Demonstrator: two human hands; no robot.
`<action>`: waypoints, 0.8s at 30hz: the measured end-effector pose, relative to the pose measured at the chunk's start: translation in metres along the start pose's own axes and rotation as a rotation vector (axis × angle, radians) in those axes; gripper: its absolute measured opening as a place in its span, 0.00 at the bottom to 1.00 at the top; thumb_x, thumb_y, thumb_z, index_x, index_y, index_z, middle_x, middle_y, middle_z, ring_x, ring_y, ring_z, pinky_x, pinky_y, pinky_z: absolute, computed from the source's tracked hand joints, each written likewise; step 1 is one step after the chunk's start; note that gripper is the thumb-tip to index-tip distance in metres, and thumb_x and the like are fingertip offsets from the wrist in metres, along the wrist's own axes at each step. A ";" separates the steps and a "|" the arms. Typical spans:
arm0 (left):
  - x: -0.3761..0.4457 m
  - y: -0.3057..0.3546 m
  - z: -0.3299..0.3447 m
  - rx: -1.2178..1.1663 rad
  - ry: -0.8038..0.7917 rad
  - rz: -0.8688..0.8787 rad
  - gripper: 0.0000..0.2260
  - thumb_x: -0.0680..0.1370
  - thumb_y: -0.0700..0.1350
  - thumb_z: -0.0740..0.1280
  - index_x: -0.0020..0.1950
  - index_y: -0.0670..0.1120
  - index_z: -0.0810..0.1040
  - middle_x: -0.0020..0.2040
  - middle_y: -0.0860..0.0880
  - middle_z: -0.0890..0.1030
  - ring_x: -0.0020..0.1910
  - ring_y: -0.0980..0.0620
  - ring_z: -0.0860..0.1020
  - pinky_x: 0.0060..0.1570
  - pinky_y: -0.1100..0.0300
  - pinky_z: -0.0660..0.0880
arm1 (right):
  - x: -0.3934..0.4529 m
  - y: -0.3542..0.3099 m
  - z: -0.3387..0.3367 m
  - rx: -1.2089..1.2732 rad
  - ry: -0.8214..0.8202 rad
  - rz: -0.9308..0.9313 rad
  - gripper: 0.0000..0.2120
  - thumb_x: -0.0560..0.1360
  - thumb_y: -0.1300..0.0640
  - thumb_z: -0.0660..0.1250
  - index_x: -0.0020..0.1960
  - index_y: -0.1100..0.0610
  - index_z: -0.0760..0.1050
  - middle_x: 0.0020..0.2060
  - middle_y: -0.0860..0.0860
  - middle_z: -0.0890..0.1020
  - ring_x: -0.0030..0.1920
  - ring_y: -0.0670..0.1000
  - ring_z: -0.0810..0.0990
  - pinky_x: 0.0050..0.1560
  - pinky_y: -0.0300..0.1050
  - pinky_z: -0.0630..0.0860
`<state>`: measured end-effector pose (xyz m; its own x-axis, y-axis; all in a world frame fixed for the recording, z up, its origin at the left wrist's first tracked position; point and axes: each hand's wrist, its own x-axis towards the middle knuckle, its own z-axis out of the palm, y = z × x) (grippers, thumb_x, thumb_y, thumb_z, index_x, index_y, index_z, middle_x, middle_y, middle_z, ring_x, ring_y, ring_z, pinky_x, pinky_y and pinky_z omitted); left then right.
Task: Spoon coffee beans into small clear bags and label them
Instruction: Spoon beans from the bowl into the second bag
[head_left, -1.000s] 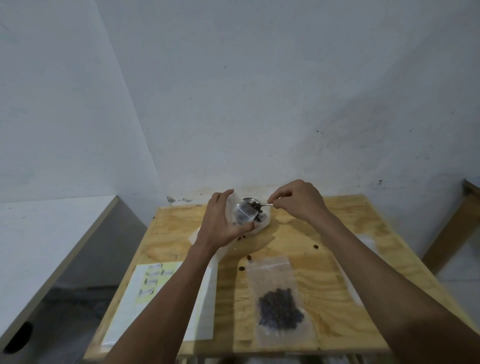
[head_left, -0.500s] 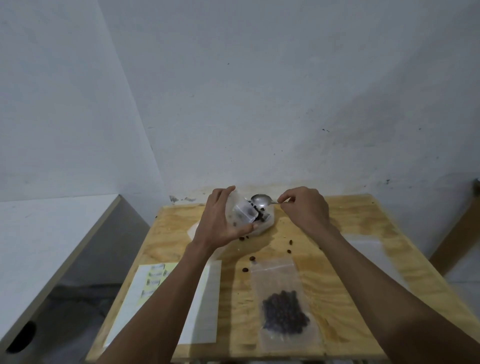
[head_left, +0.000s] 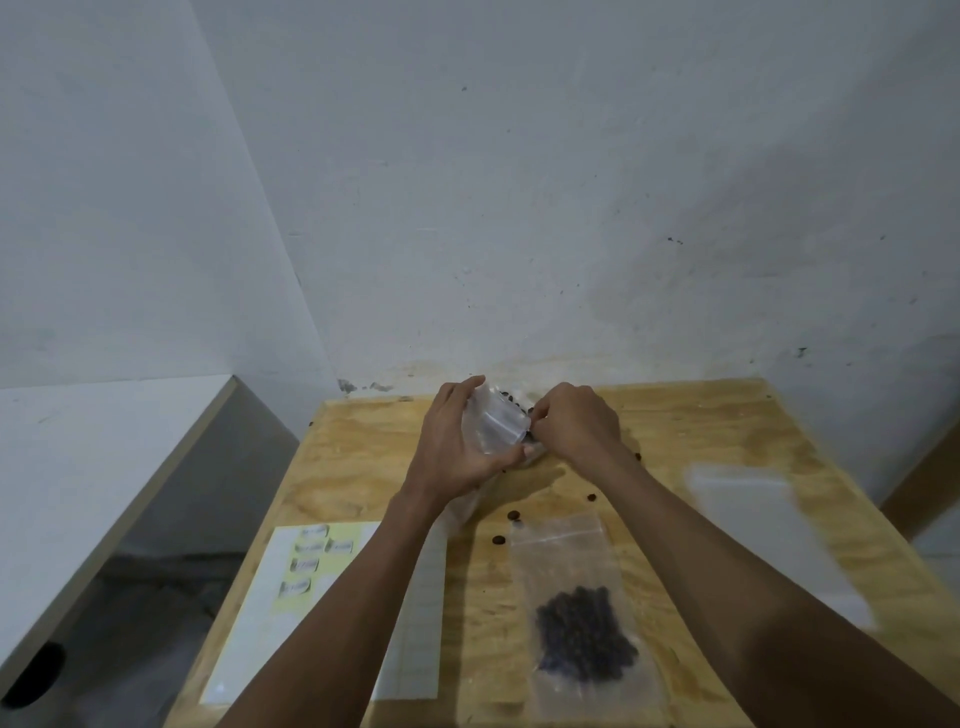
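Note:
My left hand (head_left: 457, 447) holds a small clear bag (head_left: 496, 428) tilted up at the far middle of the plywood table (head_left: 701, 431). My right hand (head_left: 576, 426) is pinched shut right at the bag's open edge. The spoon it held a moment ago is hidden behind its fingers and the bag. Dark coffee beans (head_left: 511, 399) show just behind the bag; their container is mostly covered by both hands. A filled clear zip bag (head_left: 582, 618) of beans lies flat near the front edge.
A label sheet (head_left: 311, 561) with several small stickers lies at the front left, next to white paper (head_left: 415, 649). Loose beans (head_left: 513, 515) are scattered mid-table. Empty clear bags (head_left: 753, 519) lie at the right. A white wall stands close behind and a grey ledge (head_left: 104, 467) sits left.
My right hand has moved left to the bag's mouth, and the spoon has passed out of sight. My left hand has lifted and tilted the bag slightly.

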<state>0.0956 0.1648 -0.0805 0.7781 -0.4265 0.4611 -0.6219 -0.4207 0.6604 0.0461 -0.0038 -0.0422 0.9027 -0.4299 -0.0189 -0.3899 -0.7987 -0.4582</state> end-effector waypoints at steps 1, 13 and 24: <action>0.000 0.000 0.000 -0.007 0.002 0.001 0.48 0.61 0.70 0.76 0.74 0.44 0.71 0.63 0.53 0.75 0.59 0.58 0.73 0.57 0.75 0.66 | 0.002 0.001 0.000 0.035 -0.020 0.019 0.07 0.74 0.56 0.70 0.44 0.52 0.88 0.38 0.51 0.86 0.38 0.54 0.83 0.32 0.41 0.72; -0.006 -0.008 -0.007 0.038 -0.011 0.016 0.48 0.62 0.71 0.74 0.73 0.44 0.71 0.63 0.50 0.75 0.61 0.53 0.74 0.60 0.61 0.70 | 0.002 0.014 -0.013 0.250 -0.051 0.004 0.07 0.74 0.55 0.71 0.42 0.46 0.88 0.41 0.40 0.84 0.45 0.47 0.84 0.42 0.44 0.81; -0.011 -0.009 -0.010 0.113 -0.058 0.011 0.48 0.63 0.70 0.75 0.74 0.44 0.69 0.64 0.50 0.73 0.63 0.50 0.72 0.61 0.51 0.75 | -0.008 0.017 -0.055 0.251 0.030 -0.029 0.07 0.71 0.57 0.73 0.39 0.45 0.86 0.35 0.37 0.80 0.28 0.45 0.76 0.33 0.41 0.73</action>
<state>0.0940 0.1813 -0.0853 0.7666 -0.4761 0.4307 -0.6391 -0.5017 0.5830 0.0219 -0.0368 -0.0003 0.9056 -0.4235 0.0227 -0.3029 -0.6834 -0.6643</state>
